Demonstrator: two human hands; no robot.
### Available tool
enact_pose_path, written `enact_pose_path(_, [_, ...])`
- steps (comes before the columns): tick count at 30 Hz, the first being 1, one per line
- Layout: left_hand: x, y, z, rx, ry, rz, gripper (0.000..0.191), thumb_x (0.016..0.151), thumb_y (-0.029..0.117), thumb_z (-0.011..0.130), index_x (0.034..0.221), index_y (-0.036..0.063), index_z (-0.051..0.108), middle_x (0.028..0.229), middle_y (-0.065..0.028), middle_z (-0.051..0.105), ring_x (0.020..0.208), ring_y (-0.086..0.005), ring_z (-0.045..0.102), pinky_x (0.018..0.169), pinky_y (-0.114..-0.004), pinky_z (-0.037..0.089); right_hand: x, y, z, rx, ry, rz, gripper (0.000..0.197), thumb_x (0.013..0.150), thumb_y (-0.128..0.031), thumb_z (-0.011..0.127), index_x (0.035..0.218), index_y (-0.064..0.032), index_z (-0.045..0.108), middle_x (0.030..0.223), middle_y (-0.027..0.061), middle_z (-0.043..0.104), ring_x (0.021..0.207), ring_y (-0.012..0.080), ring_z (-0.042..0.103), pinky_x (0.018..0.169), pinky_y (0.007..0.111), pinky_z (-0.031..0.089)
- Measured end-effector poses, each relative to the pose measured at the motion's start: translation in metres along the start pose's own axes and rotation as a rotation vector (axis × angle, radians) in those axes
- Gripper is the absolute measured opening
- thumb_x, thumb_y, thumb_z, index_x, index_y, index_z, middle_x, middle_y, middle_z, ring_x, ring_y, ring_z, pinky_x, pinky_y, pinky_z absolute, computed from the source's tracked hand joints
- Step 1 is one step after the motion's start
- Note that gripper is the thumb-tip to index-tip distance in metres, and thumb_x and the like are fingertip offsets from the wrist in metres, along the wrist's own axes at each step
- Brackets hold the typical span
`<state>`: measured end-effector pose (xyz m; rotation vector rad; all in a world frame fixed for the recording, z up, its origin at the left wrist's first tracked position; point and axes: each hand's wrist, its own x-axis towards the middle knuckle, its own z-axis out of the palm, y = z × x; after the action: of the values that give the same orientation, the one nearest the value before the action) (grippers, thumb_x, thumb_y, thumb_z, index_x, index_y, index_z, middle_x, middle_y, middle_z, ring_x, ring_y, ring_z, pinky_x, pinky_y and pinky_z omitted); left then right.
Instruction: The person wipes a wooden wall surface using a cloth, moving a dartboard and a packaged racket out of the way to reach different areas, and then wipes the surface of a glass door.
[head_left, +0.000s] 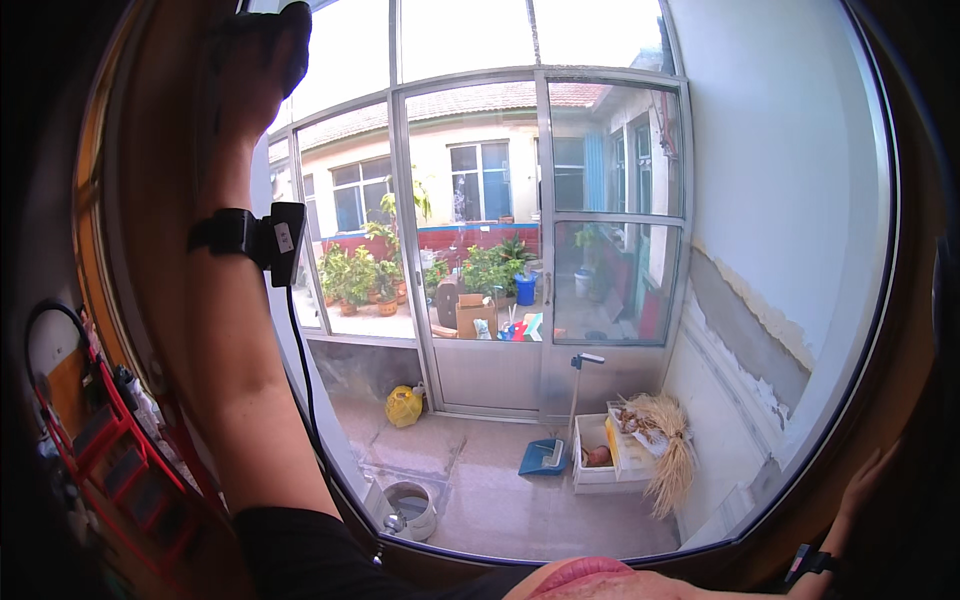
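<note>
My left arm rises along the left side of the window opening, with a black strapped device (285, 244) on its wrist and a cable running down. At the top, my left hand (255, 94) is against a dark bundle, seemingly a cloth (296, 45), at the upper left of the frame. Shadow hides most of those fingers. Low on the right, my right hand (868, 480) lies flat along the dark window frame (832, 499), fingers extended and nothing seen in it. That wrist also wears a black strap (825, 562).
A red stepladder (112, 450) stands at the left. Beyond the opening are a white bucket (420, 517), a blue dustpan (544, 457), a white crate (596, 480), a straw broom (667, 442), a yellow bag (404, 406) and a glazed metal door (487, 375).
</note>
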<state>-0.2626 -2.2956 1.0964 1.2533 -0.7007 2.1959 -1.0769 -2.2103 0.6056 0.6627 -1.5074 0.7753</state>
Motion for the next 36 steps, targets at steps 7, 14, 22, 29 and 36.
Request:
enact_pose_path(7, [0.022, 0.008, 0.024, -0.533, -0.164, -0.232, 0.025, 0.096, 0.029, 0.044, 0.100, 0.0091, 0.059, 0.075, -0.0148, 0.065, 0.073, -0.0299, 0.066, 0.071, -0.046, 0.051, 0.004, -0.013, -0.015, 0.027, -0.159, 0.113, 0.049, 0.102, -0.022, 0.041, 0.147, -0.0051, 0.030, 0.142, 0.0221, 0.043, 0.132, 0.0309, 0.044, 0.108, 0.042, 0.038])
enact_pose_path(14, [0.144, 0.111, -0.012, -0.045, 0.331, -0.044, 0.019, 0.087, 0.020, 0.054, 0.101, 0.0068, 0.055, 0.100, -0.0197, 0.062, 0.084, -0.0308, 0.058, 0.071, -0.040, 0.045, 0.013, -0.035, -0.039, 0.094, -0.204, 0.142, 0.048, 0.102, -0.019, 0.043, 0.145, -0.0007, 0.033, 0.140, 0.0248, 0.044, 0.130, 0.0346, 0.044, 0.107, 0.043, 0.038])
enact_pose_path(22, [0.236, 0.321, -0.192, -0.641, 0.648, -0.103, 0.043, 0.083, 0.035, 0.048, 0.107, 0.0002, 0.057, 0.118, -0.0222, 0.058, 0.111, -0.0308, 0.050, 0.095, -0.047, 0.031, 0.015, -0.035, -0.043, 0.197, -0.214, 0.109, 0.049, 0.102, -0.019, 0.040, 0.145, 0.0014, 0.031, 0.144, 0.0251, 0.039, 0.131, 0.0381, 0.042, 0.108, 0.045, 0.035])
enact_pose_path(29, [0.198, 0.344, -0.363, -1.421, 0.145, 0.152, 0.047, 0.080, 0.035, 0.058, 0.115, 0.0037, 0.059, 0.112, -0.0126, 0.056, 0.115, -0.0285, 0.049, 0.099, -0.039, 0.041, 0.017, -0.038, -0.043, 0.181, -0.208, 0.072, 0.049, 0.103, -0.021, 0.039, 0.147, -0.0019, 0.029, 0.148, 0.0220, 0.035, 0.135, 0.0352, 0.039, 0.109, 0.044, 0.036])
enact_pose_path(36, [0.183, 0.325, -0.308, -1.281, 0.204, -0.017, 0.055, 0.081, 0.034, 0.063, 0.120, -0.0023, 0.055, 0.124, -0.0129, 0.054, 0.127, -0.0266, 0.043, 0.110, -0.037, 0.034, 0.014, -0.025, -0.032, 0.247, -0.132, 0.063, 0.049, 0.103, -0.022, 0.037, 0.147, -0.0030, 0.028, 0.146, 0.0220, 0.037, 0.133, 0.0345, 0.041, 0.109, 0.044, 0.037])
